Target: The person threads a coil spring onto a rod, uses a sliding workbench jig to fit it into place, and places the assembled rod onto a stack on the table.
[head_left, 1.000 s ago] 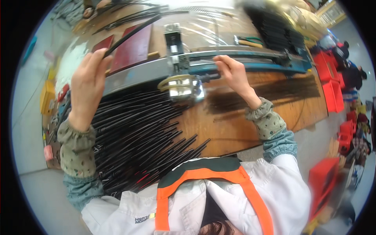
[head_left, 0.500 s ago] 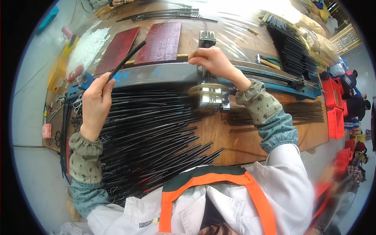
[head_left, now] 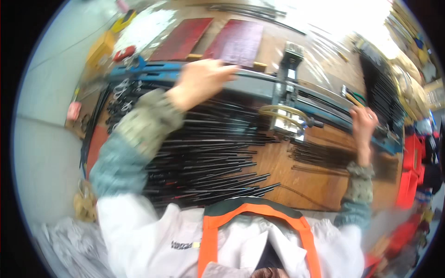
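Observation:
My left hand (head_left: pixel 204 82) is over the left part of a long blue and grey metal rail (head_left: pixel 157 69). Its fingers are bent together and point right; the hand hides whatever may lie in them. A slim rod-like line runs from its fingertips toward a metal clamp device (head_left: pixel 286 99) mounted across the rail. Far to the right, my right hand (head_left: pixel 364 121) is closed near the rail's right end, its fingers curled and blurred, and I cannot make out what they hold. Many black tubes (head_left: pixel 208 153) lie in a pile in front of the rail.
Thin brown springs or rods (head_left: pixel 320 155) lie right of the tubes. Two dark red boards (head_left: pixel 183 39) rest behind the rail. Pliers (head_left: pixel 354 97) lie near my right hand, beside a dark stack of tubes (head_left: pixel 382 83). Red bins (head_left: pixel 410 171) stand beyond the table's right edge.
My left hand has swung right onto the rail; the black tube it held upright no longer shows clearly. My right hand has moved from the clamp with a coiled spring to the rail's right end.

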A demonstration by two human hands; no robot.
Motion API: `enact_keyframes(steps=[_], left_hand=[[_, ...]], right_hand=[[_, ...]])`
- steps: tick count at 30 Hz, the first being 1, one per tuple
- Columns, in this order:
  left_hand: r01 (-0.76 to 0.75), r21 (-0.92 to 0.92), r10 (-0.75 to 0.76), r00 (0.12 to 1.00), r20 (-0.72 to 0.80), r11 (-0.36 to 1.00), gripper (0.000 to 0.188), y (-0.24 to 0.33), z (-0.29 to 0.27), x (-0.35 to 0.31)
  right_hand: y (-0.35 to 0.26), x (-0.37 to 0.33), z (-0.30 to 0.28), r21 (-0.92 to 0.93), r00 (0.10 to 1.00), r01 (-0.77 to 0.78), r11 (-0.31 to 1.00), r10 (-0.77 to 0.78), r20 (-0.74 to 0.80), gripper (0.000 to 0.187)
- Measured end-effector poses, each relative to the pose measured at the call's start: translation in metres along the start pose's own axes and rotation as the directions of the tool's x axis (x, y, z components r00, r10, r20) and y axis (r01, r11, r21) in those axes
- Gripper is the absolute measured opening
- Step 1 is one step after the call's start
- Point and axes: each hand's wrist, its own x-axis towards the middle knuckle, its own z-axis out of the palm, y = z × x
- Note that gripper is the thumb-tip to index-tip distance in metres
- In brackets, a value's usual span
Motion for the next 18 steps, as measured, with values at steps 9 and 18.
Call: enact_keyframes(steps=[9,18], left_hand=[[0.012,-0.304,0.006,0.998,0.057,0.953,0.027,0.033,0.073,0.067],[0.008,-0.363,0.022,0.997,0.080,0.932,0.030,0.047,0.081,0.070]], right_hand=[[0.066,-0.045,0.034,-0.137,0.987,0.065,0.988,-0.084,-0.140,0.008],[0.069,-0.061,0.039,0.044,0.989,-0.065,0.997,0.070,-0.127,0.020]])
